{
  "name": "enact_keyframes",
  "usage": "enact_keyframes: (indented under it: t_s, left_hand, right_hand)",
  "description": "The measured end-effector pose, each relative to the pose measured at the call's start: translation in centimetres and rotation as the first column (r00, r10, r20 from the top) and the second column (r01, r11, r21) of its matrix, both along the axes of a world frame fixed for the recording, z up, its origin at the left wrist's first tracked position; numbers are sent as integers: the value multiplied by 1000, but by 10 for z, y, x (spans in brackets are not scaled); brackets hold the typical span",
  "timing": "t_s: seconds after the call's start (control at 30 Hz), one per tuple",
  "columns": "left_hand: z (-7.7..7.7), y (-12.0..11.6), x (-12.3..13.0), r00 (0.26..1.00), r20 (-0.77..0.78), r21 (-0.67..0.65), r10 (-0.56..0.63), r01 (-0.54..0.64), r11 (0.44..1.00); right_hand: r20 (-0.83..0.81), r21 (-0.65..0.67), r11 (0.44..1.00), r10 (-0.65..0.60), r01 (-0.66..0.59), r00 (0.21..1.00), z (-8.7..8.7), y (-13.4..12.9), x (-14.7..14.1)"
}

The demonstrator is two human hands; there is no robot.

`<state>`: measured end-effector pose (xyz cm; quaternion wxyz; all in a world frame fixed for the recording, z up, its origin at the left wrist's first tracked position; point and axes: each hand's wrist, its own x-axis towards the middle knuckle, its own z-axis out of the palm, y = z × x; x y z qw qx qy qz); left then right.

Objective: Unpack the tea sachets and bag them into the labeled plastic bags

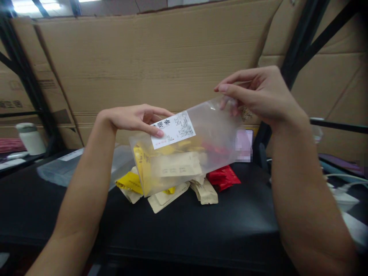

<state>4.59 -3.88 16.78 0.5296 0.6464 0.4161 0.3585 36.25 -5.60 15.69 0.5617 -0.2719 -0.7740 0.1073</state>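
Between my hands is a transparent plastic bag (198,132) holding yellow, red and kraft-paper packets, with a printed white label (173,130) on its front. My left hand (135,119) grips the bag at its left side, with the thumb on the label. My right hand (258,96) pinches the bag's upper right end, with the fingers partly behind the film. Below the bag lie loose packets: a yellow one (129,182), a red one (223,177) and kraft-paper ones (205,193).
The packets lie on a black table (184,226). A grey plastic sheet (61,171) and a white bottle (31,138) are at the left. Behind the bag stands a phone (244,145) with a blurred screen. Large cardboard sheets (143,61) and black shelf posts (300,50) form the back.
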Motion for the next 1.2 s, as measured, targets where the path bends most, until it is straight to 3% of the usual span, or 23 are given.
enact_keyframes:
  t_s: [0.07,0.27,0.43,0.53,0.6,0.7,0.77,0.8,0.9,1.0,1.1,1.2]
  left_hand:
    - [2,-2,0,1000,24,13,12,-12,1000]
    - [10,-12,-8,990,56,45,128,-131,990]
    - [11,-15,-9,989,91,42,117,-122,992]
    - [10,-14,-7,989,85,150,123,-135,979]
    - [10,-11,-8,996,5,306,90,-87,948]
    - [10,-1,-14,997,-73,561,33,14,828]
    - [8,9,-16,998,-25,641,61,-31,767]
    - [6,14,-14,997,17,642,82,-73,763]
    - [-9,24,-5,985,160,540,68,-145,829]
    - [-39,25,1,964,246,358,99,-185,915]
    - [-74,21,-12,943,268,222,197,-260,940]
    - [-103,19,-35,918,256,75,303,-332,940]
  right_hand:
    - [22,21,1000,-11,10,1000,-1,-1,-3]
    - [378,-77,997,27,2,926,-3,-4,-14]
    - [363,-50,998,-21,42,931,-2,-10,-16]
    - [289,22,997,-74,71,954,-2,-14,-13]
    - [234,38,997,-72,65,970,-2,-14,-9]
    - [180,54,995,-98,89,979,-3,-11,-3]
    - [137,72,989,-141,132,981,-2,-8,0]
    - [114,81,986,-158,149,981,-1,-6,2]
    - [80,115,975,-199,189,977,-1,-1,2]
    - [133,169,959,-250,227,959,-10,5,-7]
    - [186,287,912,-354,294,916,-35,11,-25]
    - [217,443,806,-521,392,825,-70,12,-44]
